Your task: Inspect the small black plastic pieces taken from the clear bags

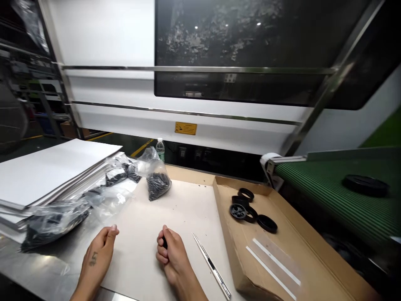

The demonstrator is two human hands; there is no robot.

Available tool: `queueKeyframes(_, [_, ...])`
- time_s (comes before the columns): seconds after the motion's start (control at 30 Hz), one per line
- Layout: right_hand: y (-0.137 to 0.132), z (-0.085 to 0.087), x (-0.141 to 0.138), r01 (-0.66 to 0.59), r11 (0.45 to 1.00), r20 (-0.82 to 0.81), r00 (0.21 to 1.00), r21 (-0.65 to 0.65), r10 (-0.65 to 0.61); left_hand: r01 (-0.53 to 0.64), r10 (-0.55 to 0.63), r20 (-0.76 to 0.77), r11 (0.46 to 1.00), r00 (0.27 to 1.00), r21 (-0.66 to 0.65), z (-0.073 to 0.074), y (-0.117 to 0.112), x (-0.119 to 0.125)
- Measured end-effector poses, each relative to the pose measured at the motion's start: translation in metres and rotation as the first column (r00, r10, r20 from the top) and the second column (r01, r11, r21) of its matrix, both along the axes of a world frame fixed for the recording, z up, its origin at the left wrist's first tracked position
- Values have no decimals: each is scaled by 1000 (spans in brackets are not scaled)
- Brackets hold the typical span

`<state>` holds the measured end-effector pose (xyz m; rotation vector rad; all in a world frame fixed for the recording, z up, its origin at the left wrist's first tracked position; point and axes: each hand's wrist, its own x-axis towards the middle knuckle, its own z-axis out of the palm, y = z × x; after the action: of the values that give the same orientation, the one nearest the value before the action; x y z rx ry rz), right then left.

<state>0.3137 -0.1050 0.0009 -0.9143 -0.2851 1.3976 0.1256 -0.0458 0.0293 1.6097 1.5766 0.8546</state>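
My left hand (99,255) is above the front of the pale work surface (184,205), its fingers curled and the thumb pressed against the index finger. Whatever it may hold is hidden. My right hand (173,255) is closed around a small black piece (164,241), of which only a bit shows between the fingers. Just right of that hand lies a long, slim, pointed metal tool (211,265). Clear bags of small black parts (158,184) are beyond my hands, and another bag (58,219) rests to the left.
An open cardboard tray (230,238) on the right holds several black rings and wheels (238,212) and a clear sheet with two white strips (275,267). Beyond it runs a green conveyor (332,196) carrying a black disc (366,185). White boards (56,171) are stacked left; a bottle (160,149) stands behind.
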Motion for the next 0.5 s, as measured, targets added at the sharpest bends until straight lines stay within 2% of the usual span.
queueKeyframes(0.1, [28, 12, -2, -166, 983, 281, 942, -79, 182, -77, 86, -323, 996, 943, 40, 5, 17, -17])
queueKeyframes(0.2, [79, 26, -22, -304, 931, 477, 800, -202, 365, -56, 81, -472, 996, 878, 67, 10, 37, -15])
queueKeyframes(0.27, [120, 36, -43, -351, 894, 544, 710, -278, 447, -44, 77, -506, 996, 859, 78, 14, 49, -10])
queueKeyframes(0.33, [161, 48, -66, -364, 880, 586, 657, -306, 475, -34, 81, -508, 994, 857, 101, 17, 59, -8])
queueKeyframes(0.4, [194, 62, -87, -361, 890, 623, 638, -278, 453, -35, 92, -492, 992, 866, 125, 20, 65, -9])
queueKeyframes(0.5, [226, 79, -107, -383, 903, 667, 623, -196, 409, -88, 134, -445, 988, 885, 124, 21, 74, -14])
